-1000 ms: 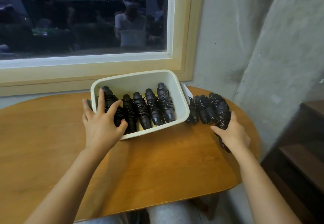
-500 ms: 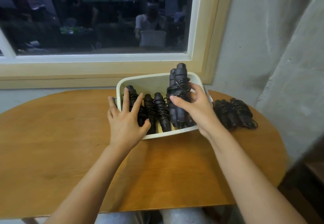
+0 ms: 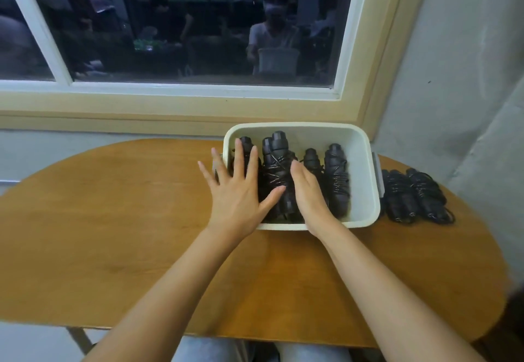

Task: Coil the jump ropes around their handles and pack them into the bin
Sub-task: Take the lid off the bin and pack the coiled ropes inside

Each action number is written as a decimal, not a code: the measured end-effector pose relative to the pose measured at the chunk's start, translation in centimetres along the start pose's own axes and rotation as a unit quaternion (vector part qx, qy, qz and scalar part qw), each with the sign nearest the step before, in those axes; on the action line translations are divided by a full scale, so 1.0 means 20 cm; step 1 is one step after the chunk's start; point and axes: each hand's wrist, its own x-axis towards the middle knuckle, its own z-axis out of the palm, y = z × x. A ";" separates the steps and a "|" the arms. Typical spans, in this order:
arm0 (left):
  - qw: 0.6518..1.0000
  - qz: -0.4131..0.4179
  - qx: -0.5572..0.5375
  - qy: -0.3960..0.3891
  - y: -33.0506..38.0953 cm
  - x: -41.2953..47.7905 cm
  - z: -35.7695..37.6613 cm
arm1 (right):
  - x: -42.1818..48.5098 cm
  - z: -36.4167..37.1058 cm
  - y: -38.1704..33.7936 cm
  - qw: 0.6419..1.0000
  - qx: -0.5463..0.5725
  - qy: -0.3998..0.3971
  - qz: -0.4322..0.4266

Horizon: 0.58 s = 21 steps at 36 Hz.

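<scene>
Risk: the coiled rope [image 3: 276,176], riding high on the row [image 3: 336,180] packed in the bin [image 3: 365,168] and pressed between my flat left hand [image 3: 238,191] and straight-fingered right hand [image 3: 307,191], neither gripping, could, I judge, spring up or uncoil while two bundles [image 3: 411,194] wait on the table [image 3: 113,205].

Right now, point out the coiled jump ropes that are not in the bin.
In the head view, the unpacked coiled jump ropes lie on the wooden table just right of the white bin, beside its right wall.
</scene>
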 end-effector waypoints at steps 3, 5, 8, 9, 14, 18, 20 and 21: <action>1.000 -0.005 -0.020 -0.010 0.05 0.02 -0.02 | 0.03 -0.01 0.03 1.000 -0.005 0.013 -0.012; 0.999 0.003 -0.034 0.005 0.06 0.04 -0.02 | 0.04 -0.02 0.04 0.999 -0.009 0.038 -0.026; 0.995 0.081 -0.032 0.043 0.07 0.06 -0.01 | 0.05 -0.04 0.06 0.999 -0.019 0.037 -0.025; 0.992 0.111 -0.038 0.042 0.07 0.07 -0.01 | 0.05 -0.04 0.07 0.999 -0.016 0.032 -0.021; 0.988 0.144 -0.045 0.014 0.10 0.08 -0.01 | 0.03 -0.10 0.06 0.999 0.020 0.023 0.023; 0.992 0.121 -0.020 0.018 0.10 0.08 0.00 | -0.02 -0.18 0.07 0.966 -0.241 0.042 -0.081; 0.994 0.110 -0.004 0.019 0.10 0.09 0.00 | -0.07 -0.22 0.07 0.918 -0.368 0.043 -0.145; 0.994 0.106 0.008 0.021 0.11 0.10 0.00 | -0.09 -0.23 0.08 0.896 -0.413 0.036 -0.158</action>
